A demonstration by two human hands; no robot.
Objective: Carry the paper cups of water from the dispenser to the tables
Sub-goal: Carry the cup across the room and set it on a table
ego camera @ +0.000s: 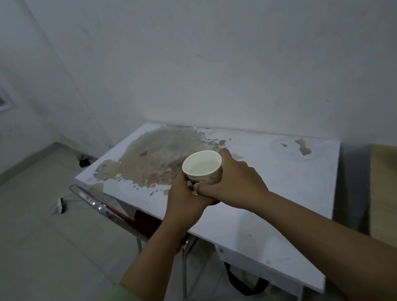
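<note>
1. Chair (113, 212) sits tucked at the table's left edge; mind it.
2. Left hand (184, 202) wraps the cup (203, 169) low.
3. Cup hovers over the table (264, 191), nearly full: thin, crushable, so grip gently mid-wall.
4. Right hand (234, 181) clasps its right side.

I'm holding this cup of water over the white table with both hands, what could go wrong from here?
The paper cup is filled fairly high, so squeezing it between the left hand and right hand may slop water over the rim. The white table has a rough worn patch just beyond the cup; set there, it might sit unevenly and tip.
</note>
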